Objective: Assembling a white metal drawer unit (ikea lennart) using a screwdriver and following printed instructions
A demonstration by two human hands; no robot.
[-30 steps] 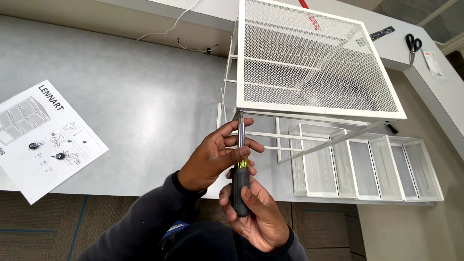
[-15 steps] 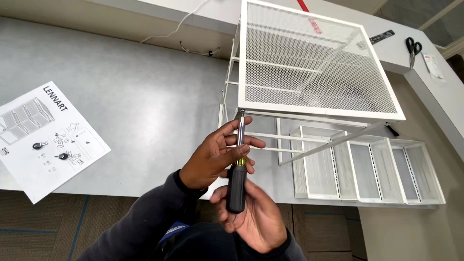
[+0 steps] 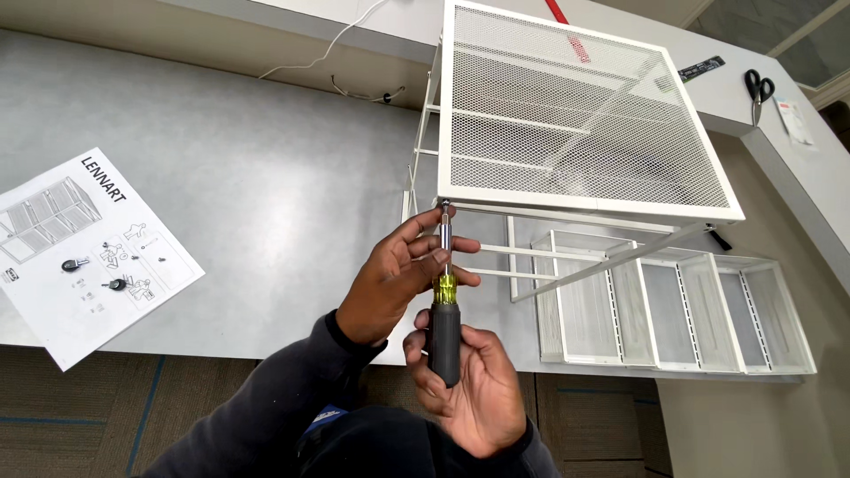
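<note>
— Right, what is in the hands?

— A screwdriver with a dark grey rubbery grip, a translucent yellow collar and a bright steel shaft (image 3: 444,310). It stands almost upright, tip against the near left corner of the white metal frame with an expanded-mesh top panel (image 3: 575,133). The right hand (image 3: 469,389) is curled closed round the dark grip from below. The left hand (image 3: 398,279) is higher up, fingers (image 3: 429,243) pinched about the shaft just under the tip.

— Surfaces?

— The mesh is a fine diamond pattern inside a flat painted border, with thin square white rails running underneath. The frame rests on a smooth matt grey tabletop (image 3: 248,177). A second white mesh piece, divided into narrow rectangular compartments (image 3: 673,310), lies flat at the table's near right edge, just beside the frame's lower rails.

— Anything else on the table?

— A white paper instruction sheet with line drawings (image 3: 84,252) at the far left, well apart from the hands, and two small dark fittings (image 3: 93,274) lying on it. A thin white cable (image 3: 328,53) trails along the back edge. Black-handled scissors (image 3: 757,88) lie on the pale counter to the right.

— Change since half a second ago?

— Very little. The screwdriver sits at the same corner, both hands grip as before, and the view has only shifted slightly. Sheet, cable and scissors have not moved.
</note>
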